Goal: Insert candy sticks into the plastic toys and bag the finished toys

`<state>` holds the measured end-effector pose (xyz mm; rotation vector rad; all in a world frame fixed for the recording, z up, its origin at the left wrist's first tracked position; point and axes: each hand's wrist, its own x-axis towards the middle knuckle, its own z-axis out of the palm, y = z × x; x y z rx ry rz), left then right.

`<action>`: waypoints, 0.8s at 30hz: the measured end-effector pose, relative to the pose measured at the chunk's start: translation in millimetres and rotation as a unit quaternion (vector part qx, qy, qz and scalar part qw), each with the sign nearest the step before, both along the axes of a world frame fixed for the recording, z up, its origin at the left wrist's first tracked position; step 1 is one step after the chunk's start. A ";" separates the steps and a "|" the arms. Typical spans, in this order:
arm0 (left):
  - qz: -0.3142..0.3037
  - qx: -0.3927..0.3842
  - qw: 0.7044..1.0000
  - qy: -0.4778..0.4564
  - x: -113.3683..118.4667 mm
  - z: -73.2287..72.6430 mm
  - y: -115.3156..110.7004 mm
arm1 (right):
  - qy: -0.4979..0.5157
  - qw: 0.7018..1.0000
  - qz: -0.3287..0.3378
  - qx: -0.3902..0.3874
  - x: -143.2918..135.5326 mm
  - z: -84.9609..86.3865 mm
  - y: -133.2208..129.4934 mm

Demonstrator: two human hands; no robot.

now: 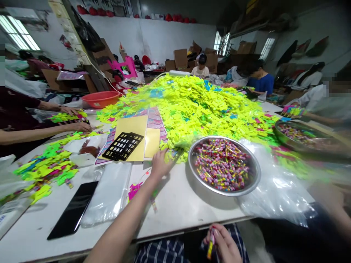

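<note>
My left hand (161,163) reaches over the table to the near edge of a large pile of bright yellow plastic pieces (197,106). Its blurred fingers are among pieces there, beside a dark object, and whether they grip one is unclear. Low in front, over my lap, my right hand (226,244) pinches a small wrapped candy roll (211,246), red at the top and yellow below. A steel bowl (192,179) full of similar candy rolls (223,164) stands between my hands and the pile. Pink pieces (134,190) lie beside my left forearm.
A black phone (73,210) and clear plastic bags (109,193) lie at the left. Black perforated plates (123,146) rest on yellow card (131,128). A co-worker's hands (79,120) handle pieces at far left. Right of the bowl are plastic sheeting (274,190) and another bowl (287,140).
</note>
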<state>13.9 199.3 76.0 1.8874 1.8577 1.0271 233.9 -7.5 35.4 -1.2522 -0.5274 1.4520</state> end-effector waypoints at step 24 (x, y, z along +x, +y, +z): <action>-0.043 -0.170 0.734 -0.657 81.4 9.0 -198.2 | 0.066 0.991 0.109 0.050 -51.5 54.8 -23.6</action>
